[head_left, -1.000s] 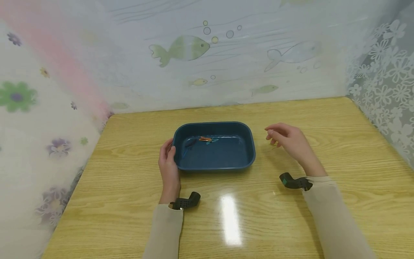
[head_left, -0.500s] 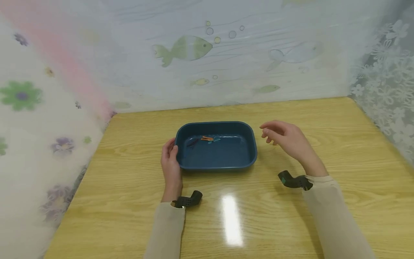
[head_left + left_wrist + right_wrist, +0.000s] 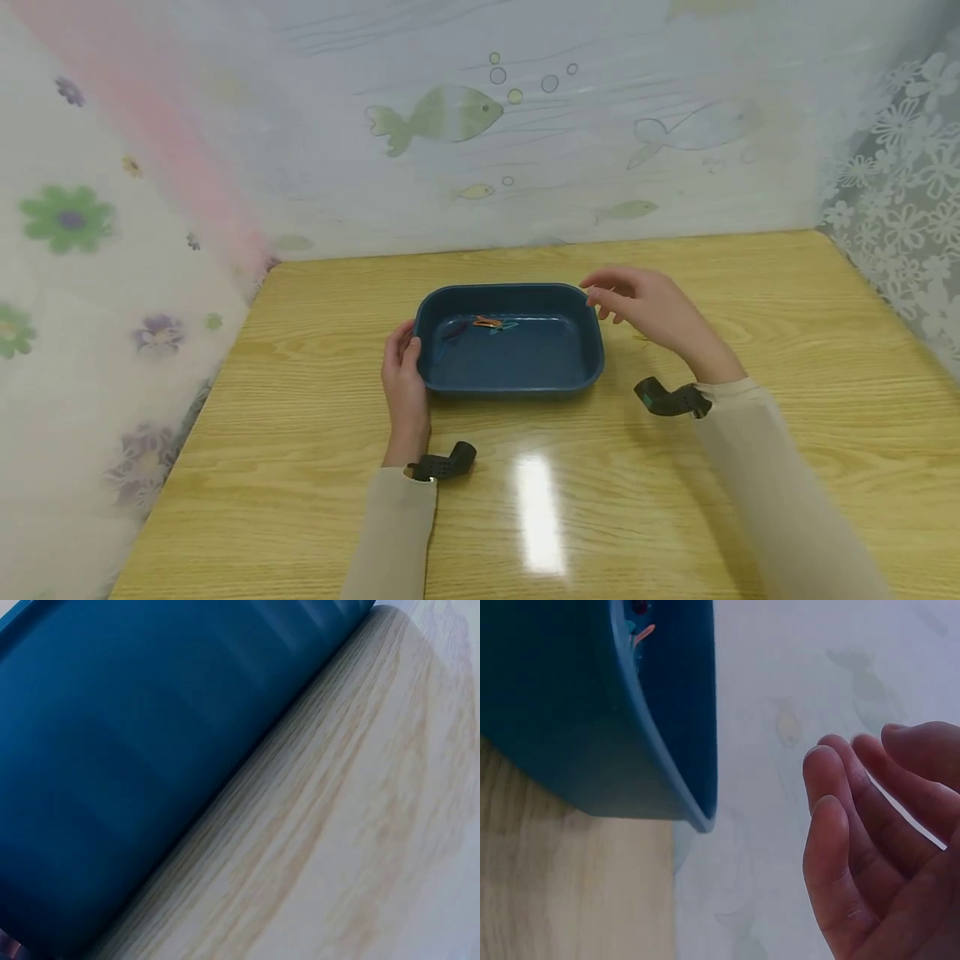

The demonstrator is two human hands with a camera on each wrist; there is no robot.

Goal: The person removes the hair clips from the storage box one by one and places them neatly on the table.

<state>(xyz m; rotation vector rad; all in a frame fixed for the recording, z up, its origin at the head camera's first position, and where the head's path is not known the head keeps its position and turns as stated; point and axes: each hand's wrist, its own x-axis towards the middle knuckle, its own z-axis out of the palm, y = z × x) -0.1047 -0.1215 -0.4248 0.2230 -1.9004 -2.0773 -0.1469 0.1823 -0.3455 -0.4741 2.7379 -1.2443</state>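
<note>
A dark blue plastic basin (image 3: pixel 517 390) stands on the wooden table. Inside it, near the back left, lie a small orange clip-like piece (image 3: pixel 487 322), a teal one (image 3: pixel 504 327) and a dark purple one (image 3: pixel 454 331); their exact kind is too small to tell. My left hand (image 3: pixel 403 383) holds the basin's left end, thumb at the rim and fingers along the outer wall. Over the basin's right back corner hovers my right hand (image 3: pixel 645 308), fingers loosely bent; the right wrist view shows nothing between the fingers (image 3: pixel 827 847). A thin yellow piece (image 3: pixel 641 337) lies partly hidden beneath this hand.
The wooden table (image 3: pixel 300 433) extends around the basin, with a bright light reflection in front. A white wall sheet (image 3: pixel 315 158) printed with fish rises behind the table's back edge. Flowered sheets hang at the left and right. A dark camera mount sits on each wrist.
My right hand has moved left from beside the basin to its right rim. The left hand keeps its place on the basin. The view has shifted slightly.
</note>
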